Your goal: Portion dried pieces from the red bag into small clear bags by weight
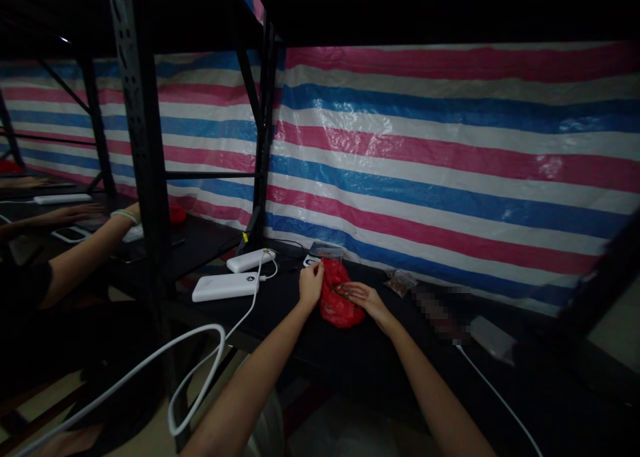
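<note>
A crumpled red plastic bag [342, 310] sits on the black shelf top between my hands. My left hand [311, 285] is closed in a pinch on the bag's upper left edge. From the right, my right hand [369, 298] reaches over the bag with its fingers pressed together. Small brownish bits show at those fingertips, too dim to name. The inside of the bag is hidden. Just behind my left hand lies a small white device [311, 260], partly covered, beside a clear plastic box [326, 250].
Two white power banks [226, 286] with a white cable [220, 350] lie left. Right are a clear bag of small brown pieces [401, 282] and a pale flat packet [493, 339]. A metal post [143, 144] separates off a co-worker's arm [95, 254]. Striped sheeting [450, 157] hangs behind.
</note>
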Available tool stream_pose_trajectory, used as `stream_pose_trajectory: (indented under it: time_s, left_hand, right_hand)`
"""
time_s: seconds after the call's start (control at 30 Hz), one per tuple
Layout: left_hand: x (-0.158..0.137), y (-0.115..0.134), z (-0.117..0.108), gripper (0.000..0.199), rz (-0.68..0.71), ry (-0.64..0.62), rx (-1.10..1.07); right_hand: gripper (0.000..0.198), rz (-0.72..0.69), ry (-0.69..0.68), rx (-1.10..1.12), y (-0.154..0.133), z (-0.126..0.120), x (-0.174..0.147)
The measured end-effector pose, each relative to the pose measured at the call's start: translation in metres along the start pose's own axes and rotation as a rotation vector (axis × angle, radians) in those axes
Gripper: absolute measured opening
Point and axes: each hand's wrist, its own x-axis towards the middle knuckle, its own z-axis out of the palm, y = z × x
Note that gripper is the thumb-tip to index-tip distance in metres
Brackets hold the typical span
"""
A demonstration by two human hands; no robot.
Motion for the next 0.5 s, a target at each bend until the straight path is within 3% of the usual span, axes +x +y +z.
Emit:
stream_pose_trajectory:
  time_s: [0.17,0.27,0.5]
  left_hand:
    - [0.0055,-0.0041,-0.0099,0.045,-0.265,0.047,0.177]
    - [0.006,-0.0035,-0.0099,0.053,-0.35,0.011,0.27]
    - [0.0005,-0.0045,-0.0022,0.051,-0.19,-0.075,0.444]
  right_hand:
    - [0.041,-0.007,0.005,-0.016,-0.0004,-0.0012,-0.0023]
    - [0.043,-0.009,0.008,-0.008,0.0004,-0.0016,-0.0023]
    - [0.045,0.02,0.067,0.011,0.0001,-0.0073,-0.0019]
